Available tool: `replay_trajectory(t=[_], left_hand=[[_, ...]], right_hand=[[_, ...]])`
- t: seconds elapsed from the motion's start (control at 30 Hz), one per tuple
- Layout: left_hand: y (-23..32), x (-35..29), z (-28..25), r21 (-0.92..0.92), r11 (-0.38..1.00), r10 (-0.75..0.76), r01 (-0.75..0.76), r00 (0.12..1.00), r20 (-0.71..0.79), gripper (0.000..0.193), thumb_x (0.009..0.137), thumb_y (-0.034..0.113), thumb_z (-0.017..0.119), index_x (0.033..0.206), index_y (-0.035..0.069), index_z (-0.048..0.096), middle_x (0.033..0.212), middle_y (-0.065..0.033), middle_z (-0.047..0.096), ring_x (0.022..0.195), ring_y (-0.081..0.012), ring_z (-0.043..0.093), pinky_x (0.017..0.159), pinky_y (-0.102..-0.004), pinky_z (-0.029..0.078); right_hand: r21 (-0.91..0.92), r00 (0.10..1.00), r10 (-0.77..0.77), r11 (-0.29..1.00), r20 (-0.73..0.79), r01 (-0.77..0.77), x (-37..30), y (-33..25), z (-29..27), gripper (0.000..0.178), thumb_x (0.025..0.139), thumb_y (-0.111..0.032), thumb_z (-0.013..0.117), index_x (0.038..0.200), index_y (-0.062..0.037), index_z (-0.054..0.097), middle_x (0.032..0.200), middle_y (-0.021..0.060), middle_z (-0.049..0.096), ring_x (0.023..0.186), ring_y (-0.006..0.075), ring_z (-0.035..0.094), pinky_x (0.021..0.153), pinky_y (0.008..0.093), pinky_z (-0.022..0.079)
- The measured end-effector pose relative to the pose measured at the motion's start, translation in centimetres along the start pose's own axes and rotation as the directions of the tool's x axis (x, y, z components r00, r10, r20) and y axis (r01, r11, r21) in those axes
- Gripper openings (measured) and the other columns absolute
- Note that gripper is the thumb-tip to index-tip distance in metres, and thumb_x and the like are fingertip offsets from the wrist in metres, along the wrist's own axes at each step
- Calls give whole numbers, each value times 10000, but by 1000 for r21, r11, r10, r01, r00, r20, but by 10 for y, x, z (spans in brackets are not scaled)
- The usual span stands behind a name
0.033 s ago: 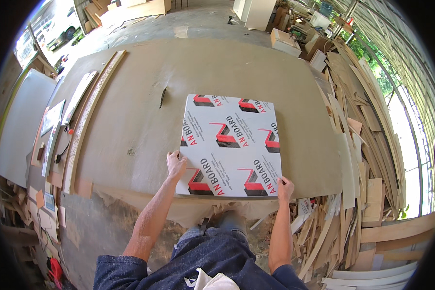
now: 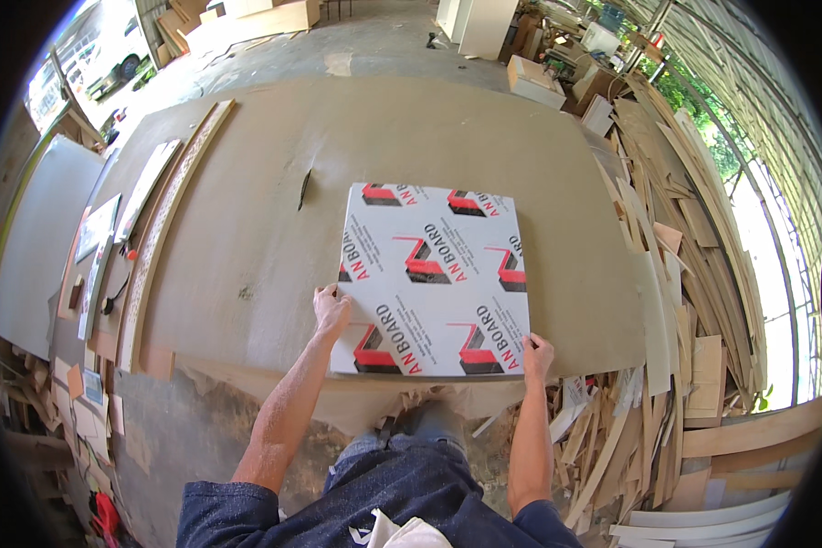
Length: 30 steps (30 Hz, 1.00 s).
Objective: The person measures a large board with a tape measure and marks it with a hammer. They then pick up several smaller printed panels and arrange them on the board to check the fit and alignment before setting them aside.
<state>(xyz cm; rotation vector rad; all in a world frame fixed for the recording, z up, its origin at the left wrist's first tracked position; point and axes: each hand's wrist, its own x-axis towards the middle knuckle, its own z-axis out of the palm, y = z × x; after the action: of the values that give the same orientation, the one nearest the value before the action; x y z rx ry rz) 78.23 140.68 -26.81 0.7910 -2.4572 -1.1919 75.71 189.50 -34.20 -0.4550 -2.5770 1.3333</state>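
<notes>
1. Fingers of the left hand [image 2: 331, 310] lie spread flat on the white panel's [image 2: 434, 274] left edge; those of the right hand [image 2: 537, 354] curl over its near right corner, at five o'clock.
2. Panel, white with red and black markings, lies flat on the large brown board [image 2: 247, 228], near its front edge.
3. Judgement: panel is placed and steadied; no cutting or fastening shows yet.
4. Offcuts [image 2: 667, 301] are heaped at three o'clock.
</notes>
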Motion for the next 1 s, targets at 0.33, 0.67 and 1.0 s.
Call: replay_trajectory(t=[0.33,0.67,1.0], left_hand=[[11,141,62,-127,979,-171,158,980,-97,255,790,197,702,922,-16,753,1131,-278,620,1148,-400,571,1031,-449,465],[51,162,75,82,975,-179,205,951,-250,279,844,252,742,919,-15,776,1220,-251,643,1202,-406,581,1097,-440,427],[60,155,73,-41,987,-163,158,943,-290,195,851,203,736,951,47,795,1058,-260,734,1271,-397,570,1191,-440,336]], right_hand=[[39,981,-143,988,-132,150,117,-62,58,225,854,-213,742,932,-3,761,871,220,706,840,381,692,773,455,534],[-14,993,-92,996,-76,91,194,-110,96,268,861,-229,711,807,32,688,647,245,578,592,377,570,616,469,454],[-52,985,-90,995,-144,83,195,-99,111,189,881,-188,706,893,-19,791,914,223,701,884,381,682,786,474,536]])
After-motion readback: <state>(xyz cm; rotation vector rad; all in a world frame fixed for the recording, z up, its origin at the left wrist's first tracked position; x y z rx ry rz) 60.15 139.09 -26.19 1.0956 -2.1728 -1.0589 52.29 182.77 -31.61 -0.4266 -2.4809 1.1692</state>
